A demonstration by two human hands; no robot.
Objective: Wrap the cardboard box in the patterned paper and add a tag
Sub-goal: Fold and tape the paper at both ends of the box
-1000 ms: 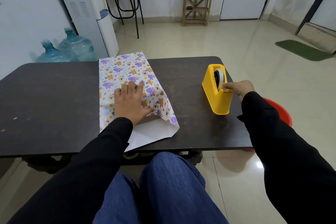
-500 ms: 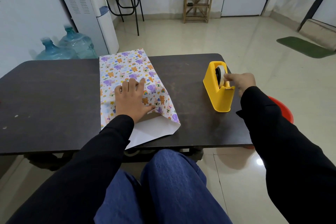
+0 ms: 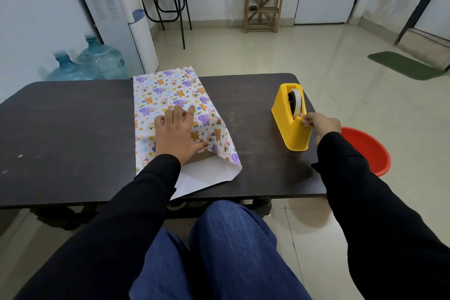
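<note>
Press the flat, straight-fingered left hand [image 3: 176, 133] on the patterned paper [image 3: 168, 95] over the hidden box mid-table, and pull tape [image 3: 297, 105] taut from the dispenser [image 3: 289, 129] with the pinching right hand [image 3: 321, 124].

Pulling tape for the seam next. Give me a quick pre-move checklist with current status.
1. Left hand pressing flat on patterned paper overlap: ok.
2. Right hand pinching tape at the dispenser cutter: ok.
3. Dispenser upright on table: ok.
4. Cardboard box square under paper: cannot tell, hidden.
5. Near paper end closed: not ok, white flap lies open.
6. Tag at hand: not ok, none in view.
</note>
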